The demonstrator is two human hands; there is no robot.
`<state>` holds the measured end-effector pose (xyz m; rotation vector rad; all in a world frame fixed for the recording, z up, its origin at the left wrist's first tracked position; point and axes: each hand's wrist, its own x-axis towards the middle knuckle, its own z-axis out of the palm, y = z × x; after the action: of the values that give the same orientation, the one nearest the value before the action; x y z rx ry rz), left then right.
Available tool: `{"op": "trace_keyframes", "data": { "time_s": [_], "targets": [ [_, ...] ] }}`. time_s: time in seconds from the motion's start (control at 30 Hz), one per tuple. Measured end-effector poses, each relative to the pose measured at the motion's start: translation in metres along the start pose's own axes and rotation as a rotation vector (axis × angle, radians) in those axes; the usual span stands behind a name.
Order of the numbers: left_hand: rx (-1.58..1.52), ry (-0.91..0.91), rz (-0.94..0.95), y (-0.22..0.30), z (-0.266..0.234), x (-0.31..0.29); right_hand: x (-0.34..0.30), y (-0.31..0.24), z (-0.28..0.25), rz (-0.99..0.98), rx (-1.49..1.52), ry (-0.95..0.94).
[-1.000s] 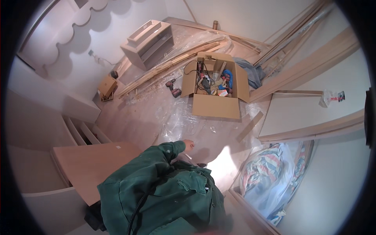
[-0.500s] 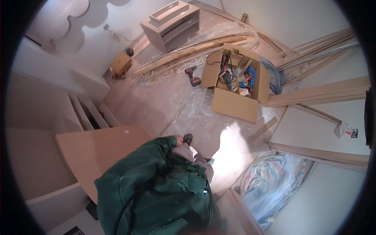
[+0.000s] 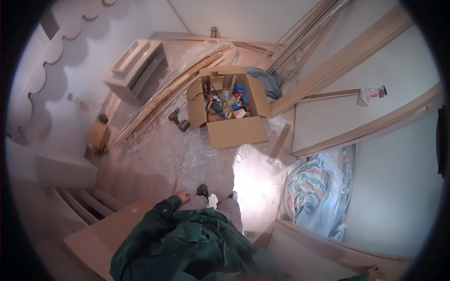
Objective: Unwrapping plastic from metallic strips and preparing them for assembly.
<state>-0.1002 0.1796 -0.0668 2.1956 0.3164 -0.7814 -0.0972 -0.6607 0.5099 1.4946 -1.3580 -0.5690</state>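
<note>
My left hand (image 3: 183,195) hangs beside my grey-trousered thigh, below the green sleeve. Its fingers look loosely relaxed, and I see nothing in them. At the lower right edge my right hand (image 3: 375,272) reaches out with fingers apart, close to a wooden frame edge (image 3: 347,248); whether it touches the wood I cannot tell. A flat wooden panel (image 3: 105,234) lies to the left of my body. Ahead on the floor stands an open cardboard box (image 3: 236,133) filled with power tools and cords. A red and black cordless drill (image 3: 179,121) lies just left of it.
Long wood strips (image 3: 173,93) and plastic sheeting lie across the floor beyond a small cabinet (image 3: 136,70). A smaller carton (image 3: 98,136) sits near the left wall. Planks (image 3: 347,61) lean at the right. Striped sheeting (image 3: 309,187) is bundled behind the right-hand frame.
My view has swung right, so the box and cabinet sit further left in it. More of my left hand shows beside my thigh. My right hand has come into sight at the lower right.
</note>
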Motion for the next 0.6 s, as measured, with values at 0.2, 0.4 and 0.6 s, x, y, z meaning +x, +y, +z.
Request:
{"op": "trace_keyframes", "data": {
  "time_s": [0.2,0.4,0.6],
  "targets": [
    [-0.014,-0.008,-0.099,0.011,-0.011,-0.02,0.047,-0.029,0.043,0.015,-0.049,0.215],
    [-0.02,-0.01,-0.086,0.018,-0.003,-0.008,0.076,-0.033,0.06,0.521,1.352,0.409],
    [0.034,-0.085,-0.025,0.036,-0.008,0.004,0.092,-0.029,0.086,0.444,1.363,0.531]
  ]
}}
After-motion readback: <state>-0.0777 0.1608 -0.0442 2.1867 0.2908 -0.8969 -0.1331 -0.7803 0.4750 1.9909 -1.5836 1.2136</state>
